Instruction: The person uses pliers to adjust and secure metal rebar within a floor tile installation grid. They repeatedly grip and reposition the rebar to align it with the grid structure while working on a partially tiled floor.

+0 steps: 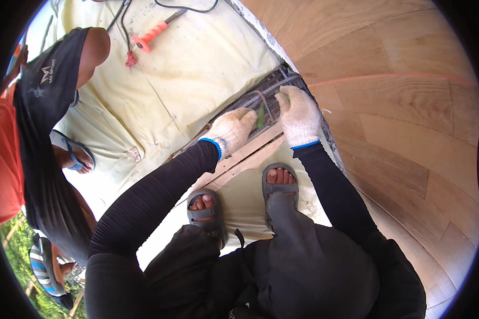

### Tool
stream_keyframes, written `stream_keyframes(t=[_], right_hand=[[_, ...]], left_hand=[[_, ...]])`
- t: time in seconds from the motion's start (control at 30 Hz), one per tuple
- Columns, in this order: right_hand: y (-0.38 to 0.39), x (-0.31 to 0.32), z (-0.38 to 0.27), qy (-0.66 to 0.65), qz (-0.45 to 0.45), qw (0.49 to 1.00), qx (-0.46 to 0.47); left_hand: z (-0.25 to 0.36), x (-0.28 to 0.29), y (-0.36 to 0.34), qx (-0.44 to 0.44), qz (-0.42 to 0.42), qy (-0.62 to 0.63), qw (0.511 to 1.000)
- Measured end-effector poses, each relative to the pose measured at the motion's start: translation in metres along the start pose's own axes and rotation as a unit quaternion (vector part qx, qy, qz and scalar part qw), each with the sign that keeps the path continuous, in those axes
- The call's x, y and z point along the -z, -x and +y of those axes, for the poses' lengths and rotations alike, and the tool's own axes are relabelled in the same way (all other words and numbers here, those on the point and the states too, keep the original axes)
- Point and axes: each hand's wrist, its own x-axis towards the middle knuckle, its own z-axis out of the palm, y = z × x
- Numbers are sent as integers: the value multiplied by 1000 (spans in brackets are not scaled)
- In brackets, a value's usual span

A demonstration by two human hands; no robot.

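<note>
My left hand (231, 130), in a white knit glove with blue cuff, has curled fingers beside a green strip (260, 116) in a narrow opening full of dark rods or strips (269, 85). My gloved right hand (299, 117) is at the opening's right end, fingers bent over something small and partly hidden. A thin bent brown piece stands between the two hands. A pale wooden board (245, 162) with a dark slot runs just below them. What each hand grips is unclear.
A pale sheet (186, 64) holds an orange-handled chisel (151, 36), cables and a red plug (131, 59). Wood-look planks (394, 106) rise at right. My sandalled feet stand below the hands. Another person's leg (92, 56) and sandalled foot are at left, with another person (48, 271) lower left.
</note>
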Motion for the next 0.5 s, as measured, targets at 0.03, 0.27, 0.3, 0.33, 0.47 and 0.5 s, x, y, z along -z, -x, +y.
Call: stream_keyframes(t=[0.03,0.27,0.3,0.33,0.47,0.5], right_hand=[[0,4,-3,-5,22,1000,-7],[46,47,-29,-3,84,987,137],[55,52,-34,-11,82,985,150],[62,56,-38,-13,90,985,146],[73,72,-41,2,112,986,123],[74,74,-40,7,114,986,119]], left_hand=[[7,-3,4,15,5,1,1000],[-16,-31,-22,-28,88,-11,996],[-21,-35,-26,-34,92,-10,995],[-28,-43,-28,-40,128,9,991],[-13,-38,-10,-47,118,42,991],[-15,-38,-8,-49,110,31,992]])
